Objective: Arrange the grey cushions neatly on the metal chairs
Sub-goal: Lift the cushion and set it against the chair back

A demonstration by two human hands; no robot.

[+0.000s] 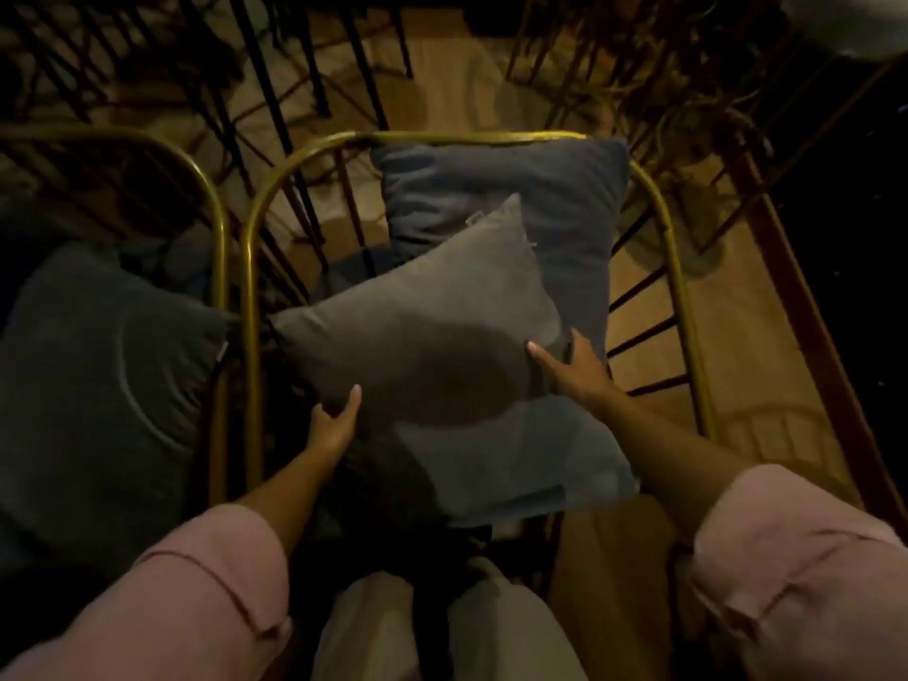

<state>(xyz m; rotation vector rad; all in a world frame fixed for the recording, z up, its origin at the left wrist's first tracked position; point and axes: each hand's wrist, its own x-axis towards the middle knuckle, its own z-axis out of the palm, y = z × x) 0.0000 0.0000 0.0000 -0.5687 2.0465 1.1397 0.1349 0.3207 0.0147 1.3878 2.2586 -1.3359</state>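
A brass-coloured metal chair (250, 248) stands straight ahead of me. A grey cushion (417, 317) sits tilted like a diamond in its middle. My left hand (334, 420) grips the cushion's lower left edge. My right hand (570, 366) lies flat against its right edge with the fingers spread. Behind it a darker blue-grey cushion (555, 199) leans upright against the chair back. A lighter grey seat cushion (516, 464) lies flat under both.
A second metal chair (221, 223) stands at the left with a dark grey cushion (98, 366) on it. Black chair and table legs (295, 90) crowd the wooden floor beyond. A dark wooden rail (806, 307) runs along the right.
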